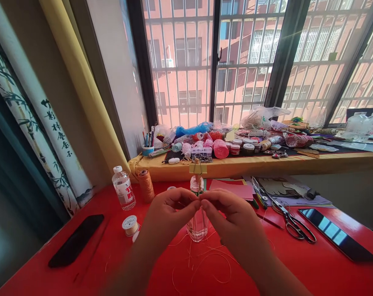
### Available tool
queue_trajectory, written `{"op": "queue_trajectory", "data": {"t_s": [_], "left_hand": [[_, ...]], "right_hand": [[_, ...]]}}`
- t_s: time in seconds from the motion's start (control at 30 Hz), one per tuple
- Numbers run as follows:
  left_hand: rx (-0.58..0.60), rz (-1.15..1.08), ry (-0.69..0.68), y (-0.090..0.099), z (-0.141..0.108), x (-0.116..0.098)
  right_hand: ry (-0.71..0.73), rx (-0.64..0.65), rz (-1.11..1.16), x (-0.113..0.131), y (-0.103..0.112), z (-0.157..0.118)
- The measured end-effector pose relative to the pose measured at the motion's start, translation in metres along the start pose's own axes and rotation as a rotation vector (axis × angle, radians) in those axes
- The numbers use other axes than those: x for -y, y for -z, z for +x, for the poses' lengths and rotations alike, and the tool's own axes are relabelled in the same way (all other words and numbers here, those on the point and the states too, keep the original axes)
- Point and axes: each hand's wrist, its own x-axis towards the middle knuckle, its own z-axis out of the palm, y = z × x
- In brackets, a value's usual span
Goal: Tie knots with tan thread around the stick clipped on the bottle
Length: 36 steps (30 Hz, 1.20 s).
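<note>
Barred window [251, 53] — sunlit; red table [328, 271].

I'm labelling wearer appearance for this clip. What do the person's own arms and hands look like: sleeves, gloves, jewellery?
Both forearms come in from the bottom edge bare, with no sleeve in view. The left hand and right hand wear no gloves. No ring, watch or bracelet shows on the visible parts. The nails look short and unpainted, though they are small in this view.

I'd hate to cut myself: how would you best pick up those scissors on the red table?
Take the scissors by the dark loop handles, which lie at the near end towards the person; the blades point away, towards the papers. Come from above on the near side, probably with the right hand, which is closer. They lie flat, so fingers can hook the loops.
</note>
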Motion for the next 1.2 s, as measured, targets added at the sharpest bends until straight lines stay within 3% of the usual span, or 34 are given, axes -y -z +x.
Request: {"op": "queue_trajectory", "data": {"t_s": [0.2,0.37,0.5,0.73,0.93,1.2], "left_hand": [[-0.049,0.158,-0.036,-0.003,-0.001,-0.001],[-0.063,0.194,-0.088,-0.005,0.001,0.002],[-0.070,0.133,-0.100,-0.006,0.002,0.004],[-0.037,-0.164,0.053,-0.007,0.008,0.011],[-0.039,-0.276,0.013,-0.012,0.010,0.013],[-0.174,-0.032,-0.150,-0.014,0.003,0.010]], "right_hand": [[-0.085,-0.077,0.114,-0.005,-0.006,0.003],[-0.053,-0.149,0.137,-0.008,-0.007,0.003],[-0.023,-0.137,0.155,-0.009,-0.007,0.006],[-0.045,-0.139,0.220,-0.009,-0.010,0.007],[-0.064,-0.105,0.124,-0.006,-0.006,0.006],[0.226,-0.084,-0.126,-0.003,0.000,0.004]]}}
